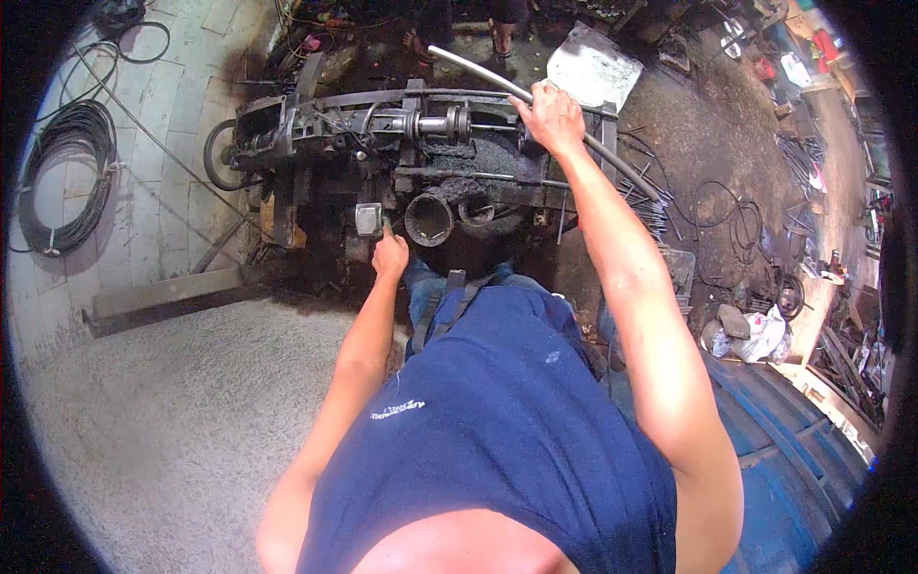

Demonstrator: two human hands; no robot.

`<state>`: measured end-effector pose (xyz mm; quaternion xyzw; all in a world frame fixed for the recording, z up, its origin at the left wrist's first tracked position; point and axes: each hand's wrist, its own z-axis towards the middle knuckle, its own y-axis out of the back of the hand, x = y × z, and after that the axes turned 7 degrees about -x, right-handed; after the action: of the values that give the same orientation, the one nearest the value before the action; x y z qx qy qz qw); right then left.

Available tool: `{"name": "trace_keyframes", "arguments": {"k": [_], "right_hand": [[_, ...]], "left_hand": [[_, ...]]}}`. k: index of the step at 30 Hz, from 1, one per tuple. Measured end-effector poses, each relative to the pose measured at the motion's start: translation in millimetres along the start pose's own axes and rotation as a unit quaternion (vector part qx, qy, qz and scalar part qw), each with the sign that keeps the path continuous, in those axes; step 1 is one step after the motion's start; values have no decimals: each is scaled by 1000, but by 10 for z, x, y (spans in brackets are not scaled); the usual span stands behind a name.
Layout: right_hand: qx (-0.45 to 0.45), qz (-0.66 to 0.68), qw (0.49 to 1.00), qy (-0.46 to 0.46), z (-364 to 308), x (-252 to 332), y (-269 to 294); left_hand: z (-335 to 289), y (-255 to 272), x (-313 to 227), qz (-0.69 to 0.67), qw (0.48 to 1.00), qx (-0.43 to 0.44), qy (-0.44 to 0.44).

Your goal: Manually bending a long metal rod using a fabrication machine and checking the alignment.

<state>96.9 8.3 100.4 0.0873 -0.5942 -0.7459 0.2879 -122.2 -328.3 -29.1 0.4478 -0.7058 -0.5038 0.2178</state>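
My right hand is closed around a long, pale grey metal pipe, which slants over the machine from far left to near right. Below it is a dark, greasy machine with a long bed, a shaft and round collars. My left hand is low at the machine's near side, fingers curled, right by a small grey box-like piece. A short, thin part rises from that hand toward the box; I cannot make out whether it is a finger or a handle. An open round tube end faces me just right of it.
A coil of black cable lies on the pale tiled surface at left. Near it runs a metal beam. A light sheet lies beyond the pipe. Thin rods, loose cable and plastic bags are at right. Another person's feet show at the far side.
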Motion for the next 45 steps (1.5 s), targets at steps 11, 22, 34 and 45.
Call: {"name": "trace_keyframes", "arguments": {"k": [11,22,34,45], "right_hand": [[-3,7,1000,-5,-4,-34,-29],[-18,3,1000,-5,-27,-38,-49],[-2,10,1000,-13,-18,-60,-31],[11,5,1000,-26,-18,-81,-29]], "left_hand": [[-9,-1,-25,-3,1000,-10,-11],[16,-15,-12,-4,1000,5,2],[8,-30,-7,1,1000,-5,-3],[9,-15,-48,4,1000,3,9]]}}
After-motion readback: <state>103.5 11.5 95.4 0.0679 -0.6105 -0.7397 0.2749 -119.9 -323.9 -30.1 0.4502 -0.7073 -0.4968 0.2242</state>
